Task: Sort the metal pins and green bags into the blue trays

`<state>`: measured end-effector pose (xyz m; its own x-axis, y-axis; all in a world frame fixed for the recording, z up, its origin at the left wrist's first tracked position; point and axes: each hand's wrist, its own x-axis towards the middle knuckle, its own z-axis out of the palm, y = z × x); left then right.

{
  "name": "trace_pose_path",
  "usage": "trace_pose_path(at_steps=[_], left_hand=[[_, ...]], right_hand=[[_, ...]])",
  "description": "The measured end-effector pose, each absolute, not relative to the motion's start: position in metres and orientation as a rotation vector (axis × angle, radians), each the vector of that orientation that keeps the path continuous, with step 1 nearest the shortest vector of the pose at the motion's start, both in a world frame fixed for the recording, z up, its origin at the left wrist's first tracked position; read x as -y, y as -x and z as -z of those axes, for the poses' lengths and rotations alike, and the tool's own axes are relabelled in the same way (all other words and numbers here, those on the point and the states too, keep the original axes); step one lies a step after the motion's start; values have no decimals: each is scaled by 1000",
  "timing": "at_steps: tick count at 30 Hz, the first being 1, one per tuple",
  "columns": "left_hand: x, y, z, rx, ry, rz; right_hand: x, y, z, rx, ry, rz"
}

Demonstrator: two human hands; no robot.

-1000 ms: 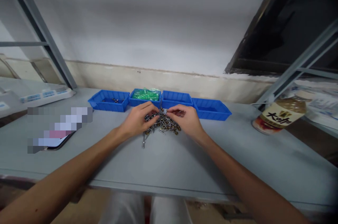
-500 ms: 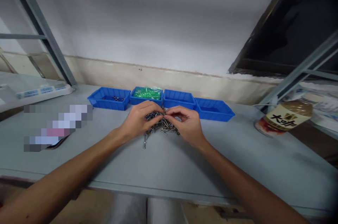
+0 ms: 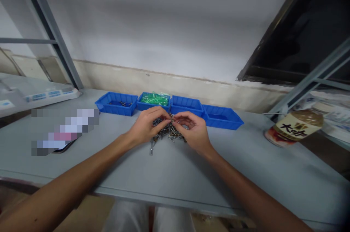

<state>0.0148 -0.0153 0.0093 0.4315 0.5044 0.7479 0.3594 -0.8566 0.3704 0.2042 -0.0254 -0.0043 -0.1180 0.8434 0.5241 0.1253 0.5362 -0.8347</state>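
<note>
A pile of small metal screws point(image 3: 167, 133) lies on the grey table point(image 3: 175, 170) in front of a row of blue bins. My left hand point(image 3: 147, 127) rests on the left side of the pile, its fingers curled into a pinch over the screws. My right hand point(image 3: 193, 130) sits on the right side, thumb and fingers pinched together close to the left fingertips. What each pinch holds is too small to make out. One loose screw point(image 3: 151, 148) lies just below the pile.
Several blue bins stand in a row behind the pile: one point(image 3: 117, 103) with a few dark parts, one point(image 3: 153, 100) with green pieces, two more point(image 3: 186, 105) point(image 3: 222, 117). A phone point(image 3: 64, 144) lies left. A brown bottle point(image 3: 295, 127) lies at the right.
The fingertips of both hands have drawn closer together over the pile. The view shifted slightly; the bins and bottle stay in place.
</note>
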Motion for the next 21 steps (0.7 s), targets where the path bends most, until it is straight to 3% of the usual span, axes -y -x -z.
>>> trace_pose_path(at_steps=[21], left_hand=[[10, -14, -6, -933, -2502, -1166]], right_hand=[[24, -206, 2, 1615, 810, -672]])
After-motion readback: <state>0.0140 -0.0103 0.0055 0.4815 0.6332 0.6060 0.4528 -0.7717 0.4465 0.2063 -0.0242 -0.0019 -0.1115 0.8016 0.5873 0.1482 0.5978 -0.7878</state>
